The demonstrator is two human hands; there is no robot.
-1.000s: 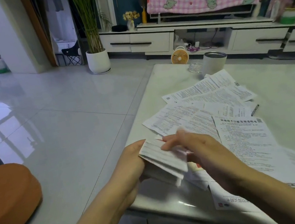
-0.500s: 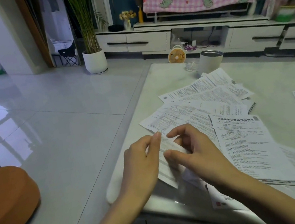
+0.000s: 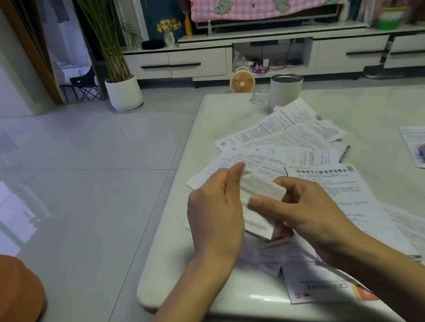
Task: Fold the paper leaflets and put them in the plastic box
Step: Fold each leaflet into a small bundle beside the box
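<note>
The folded white paper leaflet (image 3: 258, 203) had risen since a second earlier. Then it sat low at the near edge of the pale marble-look surface (image 3: 178, 267). Half a second earlier both hands covered most of it. It now showed as a narrow, compact strip slanting between them, above the spread of unfolded printed paper leaflets (image 3: 286, 138).

The left hand (image 3: 214, 214) held the strip's left side with its back to the camera. Its fingers were curled round behind the paper, and its thumb tip lay at the strip's upper end. The right hand (image 3: 303, 211) gripped the other side. Its thumb pressed across the front of the strip near the middle, and its fingers were bent in behind the far edge. The leaflet was clear of the surface and touched only the two hands.

Just beside the right hand lay a large white instruction sheet with a bold black heading (image 3: 349, 194), flat and partly under the wrist. A dark pen (image 3: 344, 153) rested beyond it at the edge of the spread.

On the tiled floor to the left, a white round plant pot (image 3: 124, 92) held a tall green palm-like plant. At the far end of the surface a small clear glass dish (image 3: 260, 95) stood just beside a white cylindrical tumbler with a metal rim (image 3: 286, 89). What either held could not be told. A shape at the right edge of the view was too blurred to identify.
</note>
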